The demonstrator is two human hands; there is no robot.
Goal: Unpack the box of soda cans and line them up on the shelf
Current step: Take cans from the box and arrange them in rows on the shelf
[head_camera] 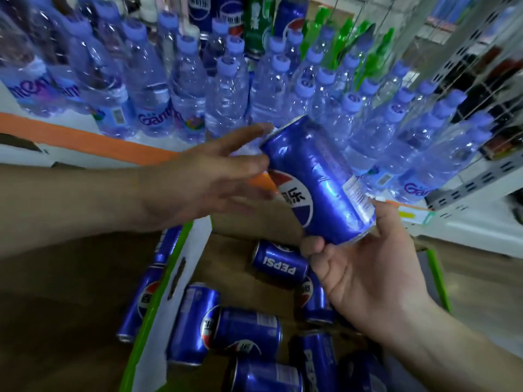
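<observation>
A blue Pepsi can [319, 176] is tilted in the air between both hands, in front of the shelf. My right hand [365, 267] grips its lower end with thumb and fingers curled round the base. My left hand [203, 179] reaches in from the left, fingertips touching the can's upper end. Below, an open cardboard box [184, 267] with green-edged flaps holds several more blue Pepsi cans [240, 332] lying on their sides. Two cans [141, 301] lie outside the box's left flap.
The shelf [70, 134] with its orange front strip carries several rows of clear water bottles [220, 89] with blue caps. Pepsi bottles and green bottles stand behind them [254, 26]. A white perforated shelf upright [469, 176] is at right. Brown floor lies at left.
</observation>
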